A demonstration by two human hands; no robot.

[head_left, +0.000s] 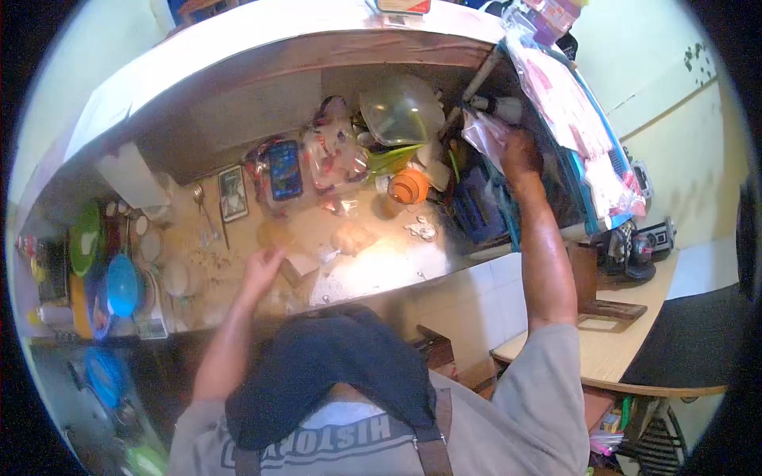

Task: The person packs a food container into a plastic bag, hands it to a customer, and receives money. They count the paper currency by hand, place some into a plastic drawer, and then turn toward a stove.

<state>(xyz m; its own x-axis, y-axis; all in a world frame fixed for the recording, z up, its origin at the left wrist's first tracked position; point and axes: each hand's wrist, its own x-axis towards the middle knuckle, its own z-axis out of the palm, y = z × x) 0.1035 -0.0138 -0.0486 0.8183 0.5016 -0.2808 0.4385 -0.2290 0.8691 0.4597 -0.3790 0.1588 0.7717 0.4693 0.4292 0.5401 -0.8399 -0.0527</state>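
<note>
Out to the right, my right hand [521,159] is closed on a pale plastic bag [488,136] at the dark crate beside the counter. My left hand [264,268] hovers low over the counter's front part, its fingers blurred. Close to it on the counter [397,262] are a small pale block [302,265] and a round flat light-brown piece [275,234]. A lump of light-brown food or dough [352,237] lies further right, under bright light. The orange cup [409,186] stands behind it, near a crumpled white scrap [421,229].
Two phones [286,169] [232,193] and spoons [200,198] lie toward the back. A clear bowl [401,111] stands behind the cup. Blue [125,285] and green [85,240] bowls are at the left. A wooden table [619,349] stands at the right.
</note>
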